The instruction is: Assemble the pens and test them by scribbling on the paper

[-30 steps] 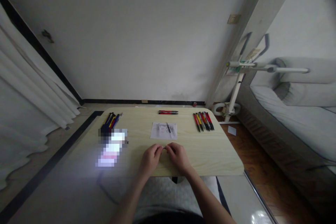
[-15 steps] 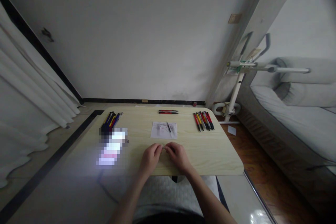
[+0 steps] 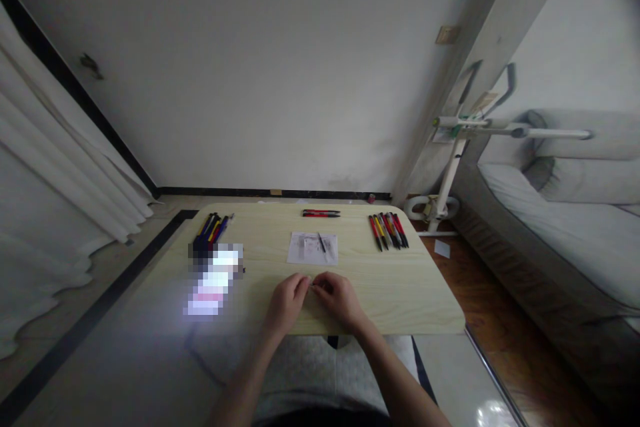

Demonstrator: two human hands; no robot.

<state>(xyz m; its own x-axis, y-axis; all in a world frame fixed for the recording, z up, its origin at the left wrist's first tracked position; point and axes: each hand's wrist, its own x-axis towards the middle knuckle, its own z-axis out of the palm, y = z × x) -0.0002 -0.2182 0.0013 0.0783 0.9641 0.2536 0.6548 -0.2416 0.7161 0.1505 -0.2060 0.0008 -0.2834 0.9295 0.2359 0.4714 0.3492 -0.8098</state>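
Observation:
Near the front middle of the pale wooden table (image 3: 400, 300), my left hand (image 3: 289, 298) and my right hand (image 3: 339, 295) meet with fingertips almost touching. Both are closed in a pinch around something tiny between them, too small to name. Just beyond my hands lies a white sheet of paper (image 3: 299, 256) with dark printing or marks. A thin dark pen-like stick (image 3: 321, 242) rests on that sheet. Farther back, two red and black pens (image 3: 321, 213) lie side by side near the far edge.
A row of red, yellow and black pens (image 3: 389, 231) lies at the right. At the left is a bunch of dark, yellow and purple pens (image 3: 214, 228), beside a bright pixelated patch (image 3: 215, 280). A wall stands behind the table; exercise equipment (image 3: 450, 173) and a sofa (image 3: 570, 213) are at the right.
My fingertips have shifted very slightly around the tiny thing between them. The pens and paper have stayed in place.

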